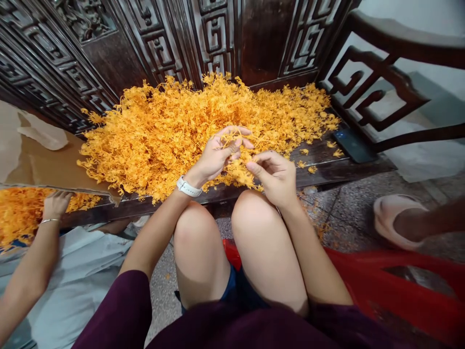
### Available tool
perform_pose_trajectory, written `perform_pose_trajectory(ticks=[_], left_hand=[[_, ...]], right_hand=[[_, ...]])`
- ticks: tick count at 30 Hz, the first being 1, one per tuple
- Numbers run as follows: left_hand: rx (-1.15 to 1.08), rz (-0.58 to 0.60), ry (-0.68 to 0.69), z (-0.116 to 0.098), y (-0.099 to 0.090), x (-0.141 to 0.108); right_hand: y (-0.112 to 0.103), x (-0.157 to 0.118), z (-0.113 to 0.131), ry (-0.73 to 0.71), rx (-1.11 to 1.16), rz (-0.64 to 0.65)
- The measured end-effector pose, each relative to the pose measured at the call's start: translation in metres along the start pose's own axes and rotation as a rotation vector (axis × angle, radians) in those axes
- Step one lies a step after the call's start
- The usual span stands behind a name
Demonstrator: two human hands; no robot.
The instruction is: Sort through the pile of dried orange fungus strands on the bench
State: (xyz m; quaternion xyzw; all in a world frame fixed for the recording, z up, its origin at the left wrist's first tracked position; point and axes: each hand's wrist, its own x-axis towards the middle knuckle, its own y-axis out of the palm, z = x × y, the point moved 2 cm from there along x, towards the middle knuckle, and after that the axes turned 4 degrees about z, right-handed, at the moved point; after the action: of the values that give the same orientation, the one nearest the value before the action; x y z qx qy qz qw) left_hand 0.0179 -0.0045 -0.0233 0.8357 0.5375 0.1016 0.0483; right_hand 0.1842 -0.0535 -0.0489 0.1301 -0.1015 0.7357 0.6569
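Note:
A large heap of small yellow-orange plastic pieces [170,131], spindly and flower-like, covers the dark wooden bench [319,150]. My left hand [214,157], with a white band [189,187] on its wrist, is raised over the near side of the heap. Its curled fingers hold a spindly orange piece [232,138]. Close by on the right, my right hand [276,175] has thumb and forefinger pinched together beside the orange pieces. Whatever is between those fingertips is too small to make out.
A cardboard sheet [54,160] stands at the left, dividing off another orange pile [18,213] where a co-worker's hand [56,206] rests. A phone [354,145] lies on the bench's right end. Another person's foot [407,225] and a red plastic stool [399,286] are at right.

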Motion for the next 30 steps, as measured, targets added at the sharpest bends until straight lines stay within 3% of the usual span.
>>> perform_pose_trajectory(ticks=[3,6,8,10,12,14,15,16,18,20,21,22,24,26,30], left_hand=[[-0.025,-0.037,0.017,-0.001,-0.002,0.001],[-0.063,-0.176,0.033,-0.003,-0.014,0.002],[-0.168,-0.313,0.054,-0.004,-0.028,0.002],[-0.334,-0.412,0.081,-0.005,-0.041,-0.001],[-0.454,-0.416,0.093,-0.007,-0.047,-0.004],[-0.500,-0.378,0.081,-0.010,-0.044,-0.007],[-0.505,-0.364,0.068,-0.011,-0.041,-0.008],[-0.504,-0.356,0.052,-0.012,-0.038,-0.009],[-0.503,-0.343,0.024,-0.014,-0.031,-0.010],[-0.520,-0.315,0.025,-0.017,-0.027,-0.010],[-0.537,-0.298,0.035,-0.019,-0.026,-0.010],[-0.557,-0.282,0.046,-0.022,-0.024,-0.010],[-0.601,-0.258,0.068,-0.028,-0.021,-0.012],[-0.624,-0.252,0.077,-0.035,-0.015,-0.013],[-0.578,-0.283,0.042,-0.040,0.003,-0.011]], right_hand=[[-0.003,-0.005,0.005,-0.057,0.012,-0.041],[-0.004,-0.013,0.020,-0.172,0.154,0.054],[-0.003,-0.019,0.035,-0.321,0.420,0.335],[0.001,-0.027,0.051,-0.445,0.653,0.836],[0.005,-0.033,0.059,-0.429,0.630,1.287],[0.006,-0.032,0.060,-0.366,0.533,1.481],[0.006,-0.028,0.058,-0.368,0.547,1.447],[0.005,-0.022,0.054,-0.365,0.607,1.304],[-0.002,-0.006,0.040,-0.251,0.734,0.772],[-0.012,0.006,0.018,0.001,0.719,0.185],[-0.015,0.009,0.008,0.114,0.703,0.017],[-0.016,0.010,0.000,0.201,0.702,-0.063],[-0.014,0.009,-0.009,0.329,0.704,-0.088],[-0.007,0.005,-0.008,0.361,0.565,-0.010],[0.010,0.000,0.006,0.190,0.171,0.257]])
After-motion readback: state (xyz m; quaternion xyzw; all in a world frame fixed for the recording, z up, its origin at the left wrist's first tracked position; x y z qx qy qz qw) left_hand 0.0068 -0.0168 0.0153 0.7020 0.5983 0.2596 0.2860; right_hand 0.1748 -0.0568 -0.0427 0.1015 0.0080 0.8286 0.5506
